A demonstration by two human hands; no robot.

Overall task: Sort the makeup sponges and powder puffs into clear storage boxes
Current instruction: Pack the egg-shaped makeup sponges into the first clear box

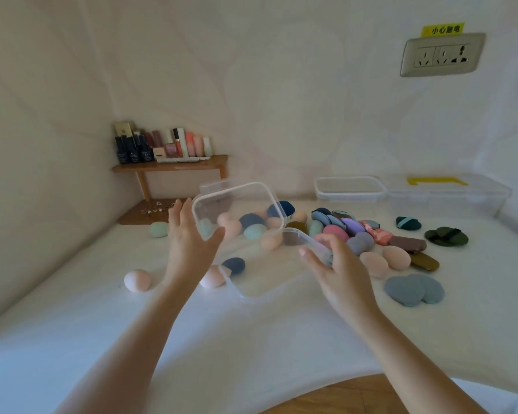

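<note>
While both arms reach forward over the white tabletop (251, 339), the left hand (189, 240) holds a clear storage box (237, 210) tilted up on its side, thumb against the near rim and fingers spread behind its left wall. Through its clear walls show sponges lying behind it. The right hand (338, 270) has its fingers curled over the right edge of a clear lid (269, 264), which lies low and nearly flat between the two hands; whether the lid rests on the tabletop or is lifted off it I cannot tell.

Egg-shaped makeup sponges (260, 228) in peach, mint and dark blue lie heaped behind and under the box, with a pale pink sponge (137, 280) apart at the left and a mint sponge (159, 229) further back. To the right, flat powder puffs (350, 227) in blue, purple, pink and brown overlap in a loose pile; two grey-blue puffs (413, 289) lie nearest, and two dark green puffs (446, 236) sit well apart at the far right.

Against the back wall stand an open clear box (349, 189) and, just beside it, a larger lidded box (449, 192). A wooden corner shelf (174, 165) carries bottles.
</note>
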